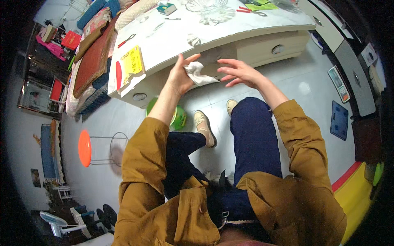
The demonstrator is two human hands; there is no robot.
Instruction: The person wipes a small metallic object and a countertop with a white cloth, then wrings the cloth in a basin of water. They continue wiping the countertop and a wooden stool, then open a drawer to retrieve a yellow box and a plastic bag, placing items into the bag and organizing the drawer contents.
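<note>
My left hand point(179, 79) is in front of the table's near edge, thumb and fingers reaching up. A crumpled white tissue point(199, 74) rests against its palm, with a loose corner trailing toward the right. To the right of the tissue, my right hand point(242, 74) hangs with fingers spread and nothing in them, apart from the tissue. Beyond my hands, the white-topped table point(172, 35) carries a small crumpled clear-white piece point(193, 39) near its edge. A scalloped clear glass dish point(209, 11) sits farther back.
On the table lie a yellow-and-red package point(132, 63), a red-handled tool point(126, 40), a small green-and-white box point(166, 9) and red-handled scissors point(251, 12). A green bin point(179, 119) stands below the table. An orange stool point(84, 148) lies left; a blue scale point(339, 120) is right.
</note>
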